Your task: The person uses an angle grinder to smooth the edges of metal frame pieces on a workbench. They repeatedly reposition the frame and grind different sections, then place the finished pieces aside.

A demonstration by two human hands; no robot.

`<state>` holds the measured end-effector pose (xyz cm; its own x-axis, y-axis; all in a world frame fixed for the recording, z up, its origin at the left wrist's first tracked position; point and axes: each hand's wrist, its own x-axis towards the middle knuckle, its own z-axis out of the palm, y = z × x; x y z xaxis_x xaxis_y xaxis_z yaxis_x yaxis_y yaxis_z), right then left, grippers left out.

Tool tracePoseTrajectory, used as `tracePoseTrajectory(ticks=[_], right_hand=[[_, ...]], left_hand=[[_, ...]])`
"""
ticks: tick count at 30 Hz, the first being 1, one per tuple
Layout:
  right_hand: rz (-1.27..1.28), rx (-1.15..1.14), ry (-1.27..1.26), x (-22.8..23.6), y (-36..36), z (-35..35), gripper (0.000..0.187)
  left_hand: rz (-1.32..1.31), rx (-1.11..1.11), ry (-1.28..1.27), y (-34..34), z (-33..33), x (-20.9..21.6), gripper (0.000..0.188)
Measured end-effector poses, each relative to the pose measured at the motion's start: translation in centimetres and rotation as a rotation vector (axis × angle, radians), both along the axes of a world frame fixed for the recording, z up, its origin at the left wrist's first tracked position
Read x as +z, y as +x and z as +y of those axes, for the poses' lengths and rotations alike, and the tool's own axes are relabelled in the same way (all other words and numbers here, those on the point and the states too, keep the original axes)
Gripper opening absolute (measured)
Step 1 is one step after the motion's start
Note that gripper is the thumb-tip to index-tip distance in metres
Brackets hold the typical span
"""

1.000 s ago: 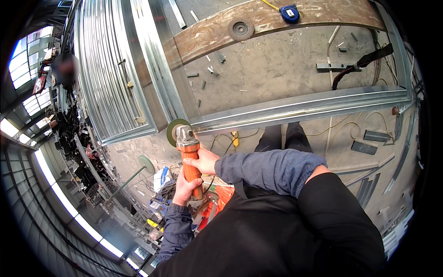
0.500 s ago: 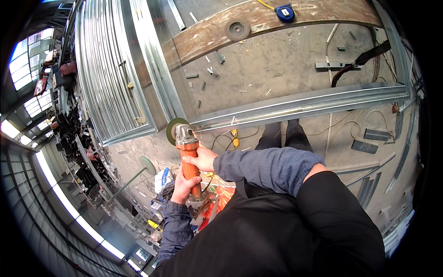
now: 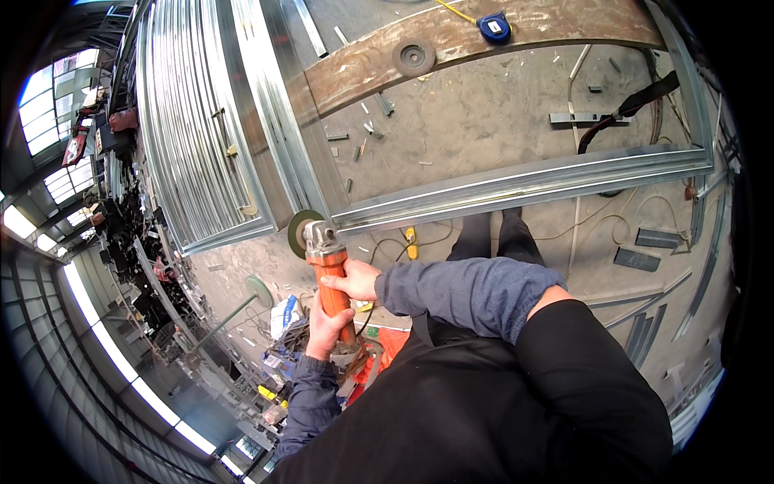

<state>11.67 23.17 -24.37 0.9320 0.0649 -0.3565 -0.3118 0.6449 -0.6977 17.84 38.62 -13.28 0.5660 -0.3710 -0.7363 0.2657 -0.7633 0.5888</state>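
Left hand [image 3: 327, 329] and right hand [image 3: 359, 280] both on orange angle grinder [image 3: 330, 298], fingers wrapped round its body, right nearer the head. Grinder at near-left corner of metal frame [image 3: 516, 187]; whether disc [image 3: 299, 233] touches, cannot tell. Blue tape measure [image 3: 494, 28] on brown plate [image 3: 355, 85] beyond.

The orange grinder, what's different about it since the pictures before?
The orange sparks near its handle no longer show; the grinder has barely moved. Nothing was grabbed or let go: the left hand and right hand still hold it. The tape measure stayed put.
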Motion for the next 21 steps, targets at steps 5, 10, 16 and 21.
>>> tracePoseTrajectory(ticks=[5,10,16,21], right_hand=[[-0.044,0.089,-0.138,3.2,-1.4,-1.8,0.069],[-0.08,0.037,-0.062,6.4,-3.0,-2.1,0.078],[0.187,-0.186,0.257,7.8,-4.8,-2.3,0.054],[0.208,-0.135,0.234,9.2,-5.7,-2.9,0.044]], left_hand=[[-0.173,0.225,-0.15,-6.1,-2.7,2.1,0.076],[-0.266,0.257,-0.161,-9.7,-3.3,3.2,0.073],[-0.389,-0.079,-0.071,-13.4,-3.9,5.1,0.13],[-0.588,-0.475,0.103,-15.1,-2.6,7.0,0.14]])
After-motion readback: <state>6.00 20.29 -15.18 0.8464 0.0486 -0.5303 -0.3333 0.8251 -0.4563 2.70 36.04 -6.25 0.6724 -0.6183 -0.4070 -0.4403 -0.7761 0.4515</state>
